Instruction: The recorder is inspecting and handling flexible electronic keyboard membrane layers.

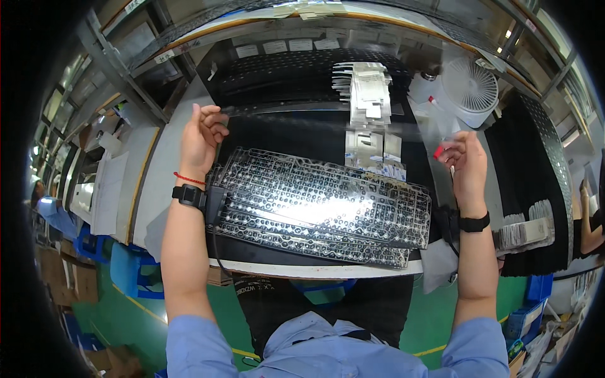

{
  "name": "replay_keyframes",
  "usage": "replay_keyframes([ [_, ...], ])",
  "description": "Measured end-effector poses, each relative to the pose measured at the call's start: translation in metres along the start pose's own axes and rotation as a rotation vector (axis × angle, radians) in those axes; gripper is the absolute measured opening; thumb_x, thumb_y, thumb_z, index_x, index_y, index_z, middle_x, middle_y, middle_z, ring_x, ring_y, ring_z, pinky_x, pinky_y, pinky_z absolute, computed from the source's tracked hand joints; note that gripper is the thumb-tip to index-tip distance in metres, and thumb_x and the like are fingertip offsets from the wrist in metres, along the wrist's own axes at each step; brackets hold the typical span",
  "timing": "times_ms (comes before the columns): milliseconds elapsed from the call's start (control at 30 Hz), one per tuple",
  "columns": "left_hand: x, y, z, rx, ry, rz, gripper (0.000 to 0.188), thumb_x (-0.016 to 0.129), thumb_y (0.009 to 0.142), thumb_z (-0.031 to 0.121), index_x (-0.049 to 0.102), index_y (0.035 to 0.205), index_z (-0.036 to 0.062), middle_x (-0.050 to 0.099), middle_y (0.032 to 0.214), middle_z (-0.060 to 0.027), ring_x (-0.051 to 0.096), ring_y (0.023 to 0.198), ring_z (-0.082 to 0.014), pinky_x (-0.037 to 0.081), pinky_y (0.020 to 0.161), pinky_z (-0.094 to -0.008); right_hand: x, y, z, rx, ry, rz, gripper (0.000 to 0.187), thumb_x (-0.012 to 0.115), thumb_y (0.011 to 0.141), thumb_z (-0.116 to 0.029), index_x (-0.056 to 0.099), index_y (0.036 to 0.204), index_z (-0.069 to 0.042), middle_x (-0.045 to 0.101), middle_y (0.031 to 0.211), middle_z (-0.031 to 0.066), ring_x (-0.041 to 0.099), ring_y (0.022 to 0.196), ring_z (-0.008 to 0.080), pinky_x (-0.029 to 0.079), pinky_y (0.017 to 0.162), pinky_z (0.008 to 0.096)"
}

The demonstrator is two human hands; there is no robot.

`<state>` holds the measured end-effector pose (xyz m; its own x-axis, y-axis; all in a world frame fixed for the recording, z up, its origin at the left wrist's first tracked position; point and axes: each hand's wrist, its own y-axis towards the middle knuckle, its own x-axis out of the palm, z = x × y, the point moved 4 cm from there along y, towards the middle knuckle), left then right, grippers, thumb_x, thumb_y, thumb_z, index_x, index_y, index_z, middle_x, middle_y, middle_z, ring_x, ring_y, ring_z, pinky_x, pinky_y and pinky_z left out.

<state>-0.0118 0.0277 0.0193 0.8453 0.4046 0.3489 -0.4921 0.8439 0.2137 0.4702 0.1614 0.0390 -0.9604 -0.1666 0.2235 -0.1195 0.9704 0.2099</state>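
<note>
Clear sheets (328, 201) patterned with rows of dark rings lie overlapping on the black work surface (283, 140), between the 2 forearms. Beyond them, well apart, the left hand (203, 135) and right hand (465, 154) are raised, fingers curled; whether they grip the blurred, see-through strip (283, 118) between them, I cannot tell. Something red (439, 152) shows at the right fingertips.

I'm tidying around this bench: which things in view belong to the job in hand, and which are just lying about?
Probably the job:
- blurred clear sheet between left hand and right hand
- clear keyboard-patterned sheets
- white tags, less certain

Apparently lying about:
- white fan
- blue seat
- cardboard box
</note>
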Motion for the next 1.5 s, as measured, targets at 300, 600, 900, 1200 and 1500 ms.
replay_keyframes([
  [300, 0.003, 0.001, -0.005, -0.077, 0.323, -0.020, 0.024, 0.055, 0.098, 0.021, 0.062, 0.115, 0.0056, 0.067, 0.092, 0.0021, 0.058, 0.070, -0.0014, 0.043, 0.055, -0.0165, 0.003, -0.001, -0.002, -0.157, -0.230, -0.106, 0.039, 0.060, 0.094, -0.008, 0.050, 0.131, -0.001, 0.060, 0.080, -0.0039, 0.051, 0.066, 0.0004, 0.037, 0.054, 0.0153],
  [600, -0.006, 0.005, -0.012, -0.088, 0.228, -0.018, 0.019, 0.056, 0.098, 0.026, 0.060, 0.103, 0.0080, 0.054, 0.069, 0.0072, 0.050, 0.056, -0.0017, 0.040, 0.052, -0.0183, 0.004, -0.002, -0.002, -0.188, -0.170, -0.136, 0.042, 0.059, 0.094, -0.006, 0.046, 0.133, 0.000, 0.059, 0.082, -0.0025, 0.050, 0.065, 0.0006, 0.037, 0.052, 0.0149],
  [900, -0.019, 0.009, -0.013, -0.090, 0.070, 0.013, 0.019, 0.055, 0.099, 0.025, 0.059, 0.106, 0.0083, 0.055, 0.073, 0.0064, 0.050, 0.061, -0.0019, 0.042, 0.056, -0.0178, 0.008, -0.008, -0.008, -0.214, -0.131, -0.192, 0.043, 0.055, 0.096, -0.010, 0.042, 0.136, 0.001, 0.062, 0.088, 0.0051, 0.057, 0.067, 0.0054, 0.044, 0.052, 0.0161],
  [1200, -0.007, 0.003, -0.005, -0.052, 0.000, 0.227, 0.035, 0.048, 0.102, 0.029, 0.053, 0.126, 0.0040, 0.064, 0.102, -0.0058, 0.060, 0.085, -0.0104, 0.047, 0.072, -0.0218, 0.000, 0.002, 0.006, -0.064, -0.215, -0.193, 0.034, 0.053, 0.098, -0.017, 0.050, 0.128, 0.000, 0.064, 0.093, 0.0060, 0.060, 0.067, 0.0085, 0.046, 0.057, 0.0191],
  [1500, -0.016, 0.005, -0.009, -0.119, 0.156, 0.050, 0.031, 0.046, 0.102, 0.026, 0.055, 0.122, 0.0039, 0.065, 0.098, -0.0038, 0.059, 0.081, -0.0093, 0.046, 0.070, -0.0214, 0.011, -0.014, 0.035, 0.227, -0.750, -0.783, 0.029, 0.077, 0.079, -0.007, 0.061, 0.102, 0.001, 0.060, 0.075, -0.0011, 0.053, 0.068, 0.0045, 0.042, 0.061, 0.0205],
])
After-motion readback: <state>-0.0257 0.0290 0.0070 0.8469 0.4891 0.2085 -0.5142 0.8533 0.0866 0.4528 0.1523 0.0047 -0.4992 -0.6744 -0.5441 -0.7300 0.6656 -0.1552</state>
